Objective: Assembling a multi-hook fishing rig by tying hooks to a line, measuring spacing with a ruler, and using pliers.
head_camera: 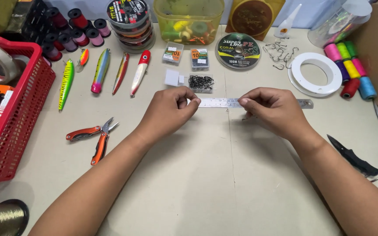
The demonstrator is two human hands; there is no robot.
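Lying left-right, steel ruler [224,102], left hand [171,109], right hand [272,107] pinching above

Orange pliers [95,139], red basket [20,126], fishing lures [103,72], thread spools [351,70].

— Bright enough?
— Yes, even light from overhead. The table [206,175] is evenly lit and only soft shadows lie under the forearms.
— Any glare?
— A little shine on the clear tub [189,19].
— Sharp?
— Mostly; the corners bend and soften, and the gold spool [7,216] looks blurry.
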